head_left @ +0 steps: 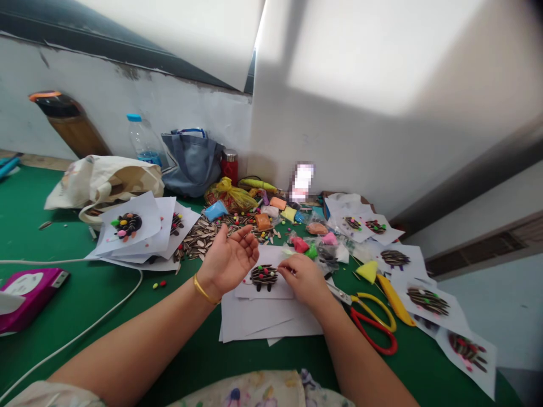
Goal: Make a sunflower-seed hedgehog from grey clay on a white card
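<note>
A sheet of white paper (250, 291) lies on a stack of paper (250, 322) in front of me. On it is a hedgehog-like figure (265, 275) of striped sunflower seeds, with red, green and pale dots and dark feet. My left hand (232, 257) is turned palm up at the figure's left, fingers apart and loosely curled, with nothing visible in the palm. My right hand (303, 278) is at the figure's right edge, thumb and fingertips pinched together. Anything between those fingertips is too small to make out. Loose sunflower seeds (199, 237) are heaped behind my left hand.
Scissors (373, 322) and a yellow cutter (395, 299) lie right of my right forearm. Finished seed pictures (428, 302) line the right edge; more paper sheets (127, 237) lie left. Clay packets (263, 221), bags (193, 161) and a water bottle (144, 141) stand behind.
</note>
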A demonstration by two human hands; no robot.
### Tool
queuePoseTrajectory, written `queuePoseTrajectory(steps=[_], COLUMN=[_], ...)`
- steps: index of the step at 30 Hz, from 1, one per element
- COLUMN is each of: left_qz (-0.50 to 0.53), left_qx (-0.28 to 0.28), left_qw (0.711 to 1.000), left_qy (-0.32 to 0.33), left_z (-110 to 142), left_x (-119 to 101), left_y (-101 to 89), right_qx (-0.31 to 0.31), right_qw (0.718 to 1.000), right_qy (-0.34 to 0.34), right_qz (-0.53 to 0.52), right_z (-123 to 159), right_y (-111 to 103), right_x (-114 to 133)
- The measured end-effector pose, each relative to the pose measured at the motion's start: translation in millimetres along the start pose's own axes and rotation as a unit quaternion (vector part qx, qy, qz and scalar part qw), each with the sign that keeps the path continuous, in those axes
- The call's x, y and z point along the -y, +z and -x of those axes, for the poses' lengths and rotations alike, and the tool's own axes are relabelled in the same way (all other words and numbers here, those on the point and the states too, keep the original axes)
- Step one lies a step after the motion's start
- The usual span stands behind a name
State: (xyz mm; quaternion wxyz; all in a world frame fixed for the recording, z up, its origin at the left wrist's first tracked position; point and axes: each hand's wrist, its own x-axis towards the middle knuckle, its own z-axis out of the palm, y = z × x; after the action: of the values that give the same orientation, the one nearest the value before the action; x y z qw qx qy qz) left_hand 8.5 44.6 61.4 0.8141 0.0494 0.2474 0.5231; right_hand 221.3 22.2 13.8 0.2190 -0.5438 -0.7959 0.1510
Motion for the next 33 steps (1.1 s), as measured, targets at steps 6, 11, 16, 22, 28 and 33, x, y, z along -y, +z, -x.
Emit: queuePoseTrajectory(steps=[6, 11, 16, 22, 28, 33], left_qz=[0.002, 0.002, -0.001, -0.001, -0.004, -0.004], left_qx=[0.001, -0.002, -0.007, -0.014, -0.012, -0.018], left_qw=[1.000, 1.000, 1.000, 1.000, 1.000, 1.000], left_qy=[0.000, 0.000, 0.000, 0.001, 0.003, 0.004], left_z=[1, 1, 2, 3, 3, 2], left_x=[-1, -1, -1, -1, -1, -1], left_y=[0.8, 0.6, 2.3, 4.8, 4.3, 4.2], right_qx=[-0.036, -0.108, -0.122, -0.103, -0.104, -0.172], right_qw=[0.999, 0.984, 0.935, 0.926, 0.942, 0.913], right_qy=[0.015, 0.098, 0.218, 0.231, 0.199, 0.266], right_qz=[0.001, 0.102, 0.250, 0.279, 0.249, 0.257], right_z=[0, -1, 2, 1, -3, 6], right_y=[-6, -24, -40, -36, -35, -56], right_x=[-8, -40, -73, -83, -82, -93])
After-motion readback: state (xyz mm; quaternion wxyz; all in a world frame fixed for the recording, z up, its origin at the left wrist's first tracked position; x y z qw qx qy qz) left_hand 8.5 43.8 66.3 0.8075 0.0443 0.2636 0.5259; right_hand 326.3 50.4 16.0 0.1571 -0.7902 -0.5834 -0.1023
